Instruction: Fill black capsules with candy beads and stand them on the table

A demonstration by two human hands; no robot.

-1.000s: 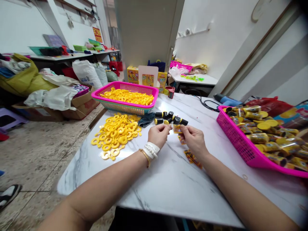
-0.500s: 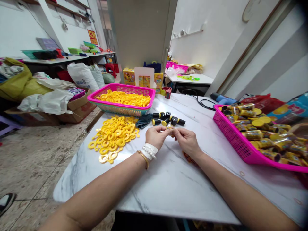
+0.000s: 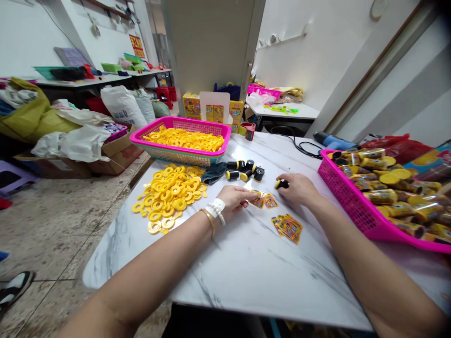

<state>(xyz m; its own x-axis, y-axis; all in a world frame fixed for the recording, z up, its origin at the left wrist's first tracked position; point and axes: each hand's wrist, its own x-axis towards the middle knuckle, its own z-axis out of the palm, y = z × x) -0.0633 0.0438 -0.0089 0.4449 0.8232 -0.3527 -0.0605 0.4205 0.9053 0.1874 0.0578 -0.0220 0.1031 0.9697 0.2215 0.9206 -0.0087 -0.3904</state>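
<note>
My left hand [image 3: 230,199], with a white band and bracelets at the wrist, pinches the edge of a small orange-yellow printed label [image 3: 257,201]. A similar printed label [image 3: 271,201] lies just beside it. My right hand [image 3: 299,188] is closed around a small black cylinder with a yellow end [image 3: 282,184], over the table. Nearer me, below the right hand, rests a fanned stack of printed labels [image 3: 288,227]. Several more black cylinders with yellow ends [image 3: 246,174] lie beyond the left hand, next to a dark cloth [image 3: 213,172].
Loose yellow rings [image 3: 172,192] are heaped on the marble-patterned table [image 3: 225,267]. A pink basket [image 3: 183,120] of yellow rings stands behind them. At right, another pink basket [image 3: 352,206] holds labelled cylinders. A blue heat gun [image 3: 333,142] and its cable lie behind it.
My hands have parted. The right hand has moved right and taken hold of a black cylinder. The stack of labels, mostly hidden under the right forearm before, is now uncovered.
</note>
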